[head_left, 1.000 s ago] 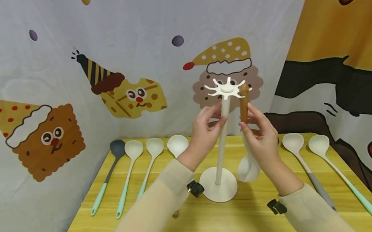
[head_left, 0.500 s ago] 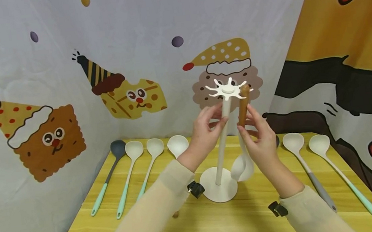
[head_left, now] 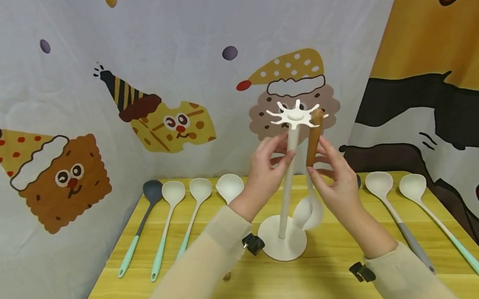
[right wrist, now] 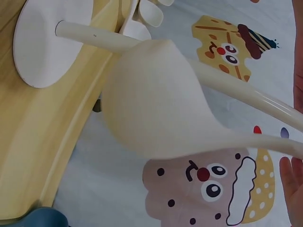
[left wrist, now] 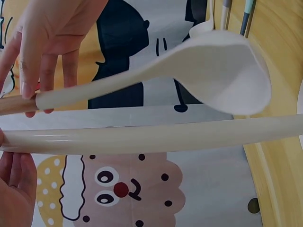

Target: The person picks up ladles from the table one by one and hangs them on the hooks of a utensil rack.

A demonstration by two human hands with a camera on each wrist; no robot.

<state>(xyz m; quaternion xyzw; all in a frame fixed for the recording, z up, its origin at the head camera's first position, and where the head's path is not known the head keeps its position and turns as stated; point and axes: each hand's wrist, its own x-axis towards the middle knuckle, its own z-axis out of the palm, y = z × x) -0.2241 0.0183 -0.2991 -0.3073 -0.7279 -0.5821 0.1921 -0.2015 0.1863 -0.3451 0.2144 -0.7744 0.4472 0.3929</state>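
A cream utensil stand (head_left: 287,198) has a round base, a tall pole and a ring of hooks (head_left: 295,115) on top. My left hand (head_left: 264,169) grips its pole just below the hooks. Beside it, my right hand (head_left: 338,177) pinches a ladle by its brown wooden handle (head_left: 313,143), whose end is up by the right-side hooks. The cream ladle bowl (left wrist: 227,75) hangs down close to the pole (left wrist: 142,139). In the right wrist view the bowl (right wrist: 151,104) overlaps part of the pole, and the stand's base (right wrist: 42,42) lies flat on the table.
Several ladles lie left on the wooden table (head_left: 256,295), including a dark grey one (head_left: 152,191) and a white one (head_left: 229,186). To the right lie a grey-handled ladle (head_left: 378,184) and a mint-handled ladle (head_left: 412,186). A printed cloth (head_left: 182,37) hangs behind.
The ladle's bowl has swung left toward the pole, and its wooden handle now leans more. My right hand has shifted slightly; the left hand keeps its hold on the pole.
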